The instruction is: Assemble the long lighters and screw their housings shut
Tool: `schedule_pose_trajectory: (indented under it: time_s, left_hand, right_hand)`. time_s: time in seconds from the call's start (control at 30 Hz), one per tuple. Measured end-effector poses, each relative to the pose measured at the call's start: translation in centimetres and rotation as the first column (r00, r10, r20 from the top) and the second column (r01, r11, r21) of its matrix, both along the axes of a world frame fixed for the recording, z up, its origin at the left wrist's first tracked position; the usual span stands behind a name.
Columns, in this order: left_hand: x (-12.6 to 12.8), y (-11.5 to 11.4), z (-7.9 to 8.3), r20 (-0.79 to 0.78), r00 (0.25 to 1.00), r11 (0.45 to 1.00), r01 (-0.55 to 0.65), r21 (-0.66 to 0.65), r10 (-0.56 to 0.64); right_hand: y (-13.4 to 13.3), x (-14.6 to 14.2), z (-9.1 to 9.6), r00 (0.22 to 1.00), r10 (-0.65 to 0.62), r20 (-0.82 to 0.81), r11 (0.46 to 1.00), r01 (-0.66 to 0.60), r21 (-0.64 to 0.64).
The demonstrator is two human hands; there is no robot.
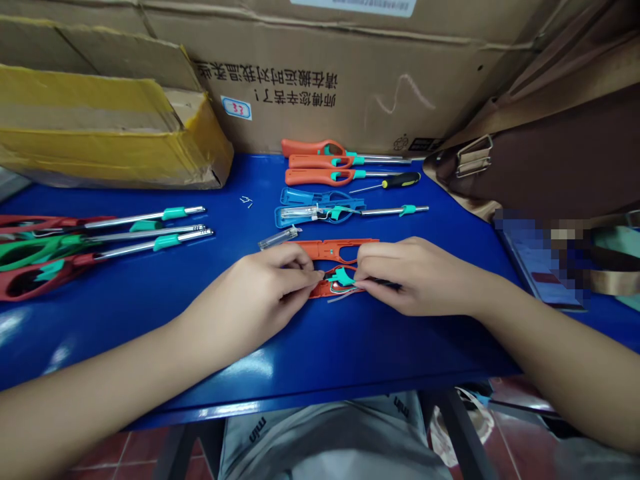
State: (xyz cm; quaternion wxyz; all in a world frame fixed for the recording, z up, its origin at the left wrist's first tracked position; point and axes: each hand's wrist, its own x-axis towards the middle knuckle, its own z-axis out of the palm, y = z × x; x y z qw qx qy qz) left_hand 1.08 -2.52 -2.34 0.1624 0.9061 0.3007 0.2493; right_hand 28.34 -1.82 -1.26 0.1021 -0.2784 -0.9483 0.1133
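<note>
An opened orange lighter lies in two shell halves. The far half (pixel 333 251) rests just beyond my fingers, and the near half (pixel 320 291) is under them. A teal trigger (pixel 343 277) with thin wires sits in the near half. My left hand (pixel 270 283) is closed, thumb and finger pinching at the trigger's left end; what they hold is hidden. From the other side my right hand (pixel 407 277) pinches the trigger's right edge. Something dark shows beneath its fingers. A clear fuel tank (pixel 279 238) lies beyond my left hand.
An opened blue lighter (pixel 300 215), several orange lighters (pixel 313 176) and a screwdriver (pixel 403 180) lie farther back. Red and green lighters (pixel 55 247) occupy the left. Cardboard boxes (pixel 350 120) stand behind the blue table (pixel 240 380). A binder clip (pixel 474 157) grips brown material at right.
</note>
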Motion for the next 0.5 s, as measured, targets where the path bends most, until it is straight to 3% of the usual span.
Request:
schedule_pose_trajectory:
  time_s: [0.17,0.5]
  left_hand:
    - [-0.30,-0.08,0.14,-0.128,0.992,0.993,0.003,0.119,0.012]
    - [-0.36,-0.16,0.28,-0.205,0.978,0.977,0.014,0.215,0.031]
  right_hand:
    - [0.03,-0.08,-0.07,1.000,0.013,0.005,1.000,-0.013,0.008]
    - [-0.16,-0.20,-0.17,1.000,-0.014,0.017,0.998,0.013,0.058]
